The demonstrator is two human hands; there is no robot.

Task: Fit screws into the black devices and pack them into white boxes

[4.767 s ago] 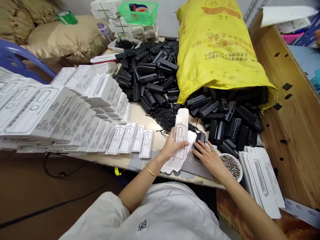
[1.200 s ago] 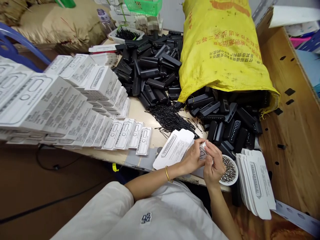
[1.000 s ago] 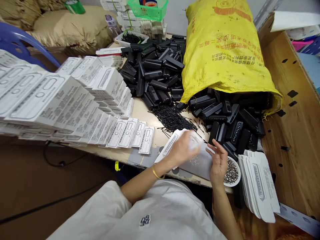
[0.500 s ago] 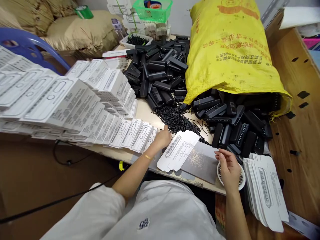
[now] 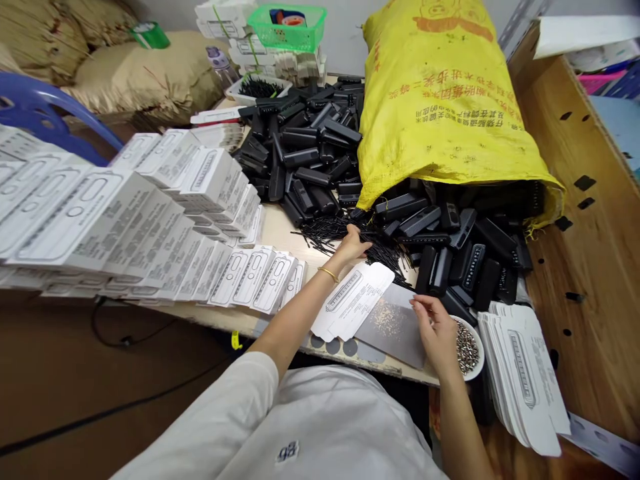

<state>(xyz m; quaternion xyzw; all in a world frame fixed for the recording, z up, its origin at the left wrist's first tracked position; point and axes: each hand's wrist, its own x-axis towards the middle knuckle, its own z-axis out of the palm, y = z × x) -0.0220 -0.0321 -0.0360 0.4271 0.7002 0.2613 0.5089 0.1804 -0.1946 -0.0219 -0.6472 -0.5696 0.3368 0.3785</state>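
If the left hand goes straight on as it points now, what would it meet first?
Most likely the thin black sticks, since the left hand is at their pile; contact is unclear.

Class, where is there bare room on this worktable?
Pale tabletop lies bare between the white printed cardboard boxes and thin black sticks. The smooth grey sheet is bare between beige specks and the right hand. Oblong black pieces crowd the back.

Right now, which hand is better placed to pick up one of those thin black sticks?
Probably the left: the left hand is at the pile of thin black sticks, while the right hand is farther off, beside the white bowl of small metal pieces.
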